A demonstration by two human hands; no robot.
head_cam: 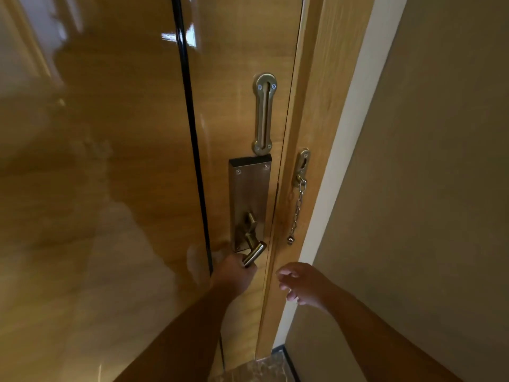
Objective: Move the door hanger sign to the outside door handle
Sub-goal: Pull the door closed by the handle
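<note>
While the left hand (234,274) grips the metal lever handle (254,255) low in the frame's centre, the right hand (301,283) hangs empty beside it, fingers loosely curled, near the door frame (311,133). Above the handle sit a lock plate (249,194) and slotted guard (264,114); a chain (297,210) dangles right. No hanger sign or readable writing shows.

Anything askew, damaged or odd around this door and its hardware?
Nothing looks damaged. The glossy wooden door is shut; the metal security chain hangs loose from the frame, not in the slotted metal guide. The left hand grips the brushed metal lever handle; the right hand is empty. No hanger sign is visible.
</note>
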